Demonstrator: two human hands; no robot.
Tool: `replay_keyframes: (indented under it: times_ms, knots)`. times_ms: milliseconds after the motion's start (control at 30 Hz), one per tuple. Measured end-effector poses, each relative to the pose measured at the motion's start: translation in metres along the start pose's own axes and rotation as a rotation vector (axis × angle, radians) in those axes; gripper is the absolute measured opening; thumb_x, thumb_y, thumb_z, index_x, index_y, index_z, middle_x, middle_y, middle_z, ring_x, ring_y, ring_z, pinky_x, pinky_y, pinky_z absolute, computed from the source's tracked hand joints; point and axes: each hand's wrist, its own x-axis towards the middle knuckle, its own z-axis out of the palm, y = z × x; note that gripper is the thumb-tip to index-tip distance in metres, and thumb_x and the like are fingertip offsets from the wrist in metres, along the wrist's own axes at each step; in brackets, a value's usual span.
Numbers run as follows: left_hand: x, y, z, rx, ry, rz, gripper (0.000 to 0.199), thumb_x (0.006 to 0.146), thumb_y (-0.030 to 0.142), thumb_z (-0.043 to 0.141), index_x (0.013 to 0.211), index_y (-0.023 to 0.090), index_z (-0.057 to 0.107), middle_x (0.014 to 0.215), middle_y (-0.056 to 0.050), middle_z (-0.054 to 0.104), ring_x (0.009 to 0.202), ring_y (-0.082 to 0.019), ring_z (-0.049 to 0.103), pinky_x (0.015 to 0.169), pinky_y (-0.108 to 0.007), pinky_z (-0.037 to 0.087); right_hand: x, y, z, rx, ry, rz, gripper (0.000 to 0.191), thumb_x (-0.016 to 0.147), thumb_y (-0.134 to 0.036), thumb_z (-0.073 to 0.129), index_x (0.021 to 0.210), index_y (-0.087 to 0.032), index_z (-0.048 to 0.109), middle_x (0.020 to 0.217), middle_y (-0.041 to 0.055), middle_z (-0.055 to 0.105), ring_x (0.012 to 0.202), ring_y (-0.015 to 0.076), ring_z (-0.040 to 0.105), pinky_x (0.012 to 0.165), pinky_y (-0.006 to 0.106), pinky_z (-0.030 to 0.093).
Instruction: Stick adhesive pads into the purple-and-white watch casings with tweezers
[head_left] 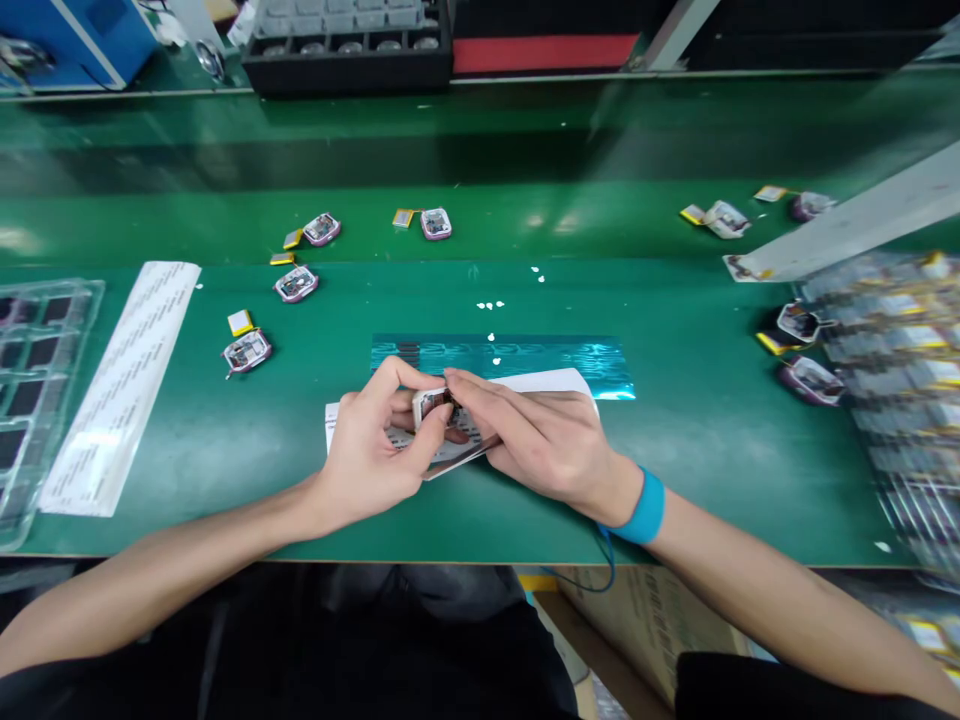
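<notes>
Head view: case (424,403) between hands, above tabletop (697,430). Left grip (375,435) grasping case rim; right grip (551,435) at case's far edge, closure unclear. Judged light, stiff-shelled, fragile at exposed innards. Hold by rim; avoid pressing innards.

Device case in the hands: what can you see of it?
The device case has rounded corners and a whitish, plastic-looking rim; dark and reddish-brown parts show in its open face. It is held above the white sheet by the left hand, thumb over its lower edge. The right hand has its fingertips at the far right side. Fingers hide the rest.
</notes>
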Motion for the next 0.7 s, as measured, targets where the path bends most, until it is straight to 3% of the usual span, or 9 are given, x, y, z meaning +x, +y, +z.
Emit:
replay_keyframes:
  times_ms: [233, 300, 367, 467, 567, 700]
  knots:
    - [-0.001, 0.000, 0.001, 0.080, 0.067, 0.111, 0.009, 0.093, 0.016, 0.065, 0.091, 0.020, 0.057, 0.068, 0.002, 0.075, 0.056, -0.011, 0.072, 0.051, -0.017, 0.056, -0.001, -0.005, 0.002, 0.040, -0.003, 0.040, 0.053, 0.093, 0.000, 0.048, 0.144, -0.013, 0.056, 0.131, 0.0122, 0.071, 0.103, 0.0207, 0.078, 0.080, 0.026, 0.067]
    - [-0.002, -0.003, 0.001, 0.049, 0.069, 0.098, 0.009, 0.095, 0.019, 0.065, 0.091, 0.020, 0.057, 0.069, 0.002, 0.075, 0.056, -0.012, 0.074, 0.050, -0.018, 0.058, 0.002, -0.006, 0.003, 0.155, 0.041, 0.108, 0.045, 0.095, -0.002, 0.051, 0.135, -0.017, 0.065, 0.122, 0.0081, 0.077, 0.097, 0.0181, 0.079, 0.077, 0.024, 0.066]
    - [-0.003, -0.004, 0.000, 0.015, 0.050, 0.068, 0.010, 0.096, 0.022, 0.065, 0.091, 0.021, 0.056, 0.069, 0.002, 0.075, 0.056, -0.014, 0.075, 0.049, -0.020, 0.059, 0.008, -0.005, 0.002, 0.344, 0.062, 0.221, 0.030, 0.099, -0.009, 0.055, 0.121, -0.020, 0.072, 0.106, 0.0038, 0.082, 0.079, 0.0139, 0.078, 0.069, 0.021, 0.063]
    - [-0.003, -0.004, -0.002, 0.005, 0.008, 0.037, 0.011, 0.097, 0.025, 0.065, 0.093, 0.022, 0.055, 0.072, 0.001, 0.076, 0.058, -0.016, 0.077, 0.052, -0.023, 0.060, 0.017, -0.003, -0.002, 0.605, 0.011, 0.437, 0.015, 0.100, -0.025, 0.063, 0.106, -0.019, 0.075, 0.077, -0.0015, 0.078, 0.050, 0.0079, 0.062, 0.051, 0.019, 0.050]
    - [-0.001, -0.002, -0.005, 0.067, -0.048, 0.071, 0.011, 0.096, 0.022, 0.065, 0.094, 0.022, 0.054, 0.074, 0.000, 0.077, 0.062, -0.017, 0.078, 0.058, -0.024, 0.062, 0.022, -0.003, -0.004, 0.817, -0.063, 0.598, 0.019, 0.096, -0.036, 0.069, 0.096, -0.018, 0.074, 0.060, -0.0048, 0.066, 0.045, 0.0073, 0.049, 0.042, 0.020, 0.038]
    - [0.003, 0.003, -0.009, 0.158, -0.109, 0.110, 0.017, 0.095, 0.022, 0.068, 0.108, 0.021, 0.058, 0.077, 0.000, 0.079, 0.067, -0.017, 0.078, 0.063, -0.025, 0.060, 0.022, -0.001, -0.005, 0.970, -0.094, 0.706, 0.030, 0.094, -0.048, 0.071, 0.090, -0.019, 0.073, 0.057, -0.0049, 0.060, 0.043, 0.0079, 0.043, 0.040, 0.023, 0.032]
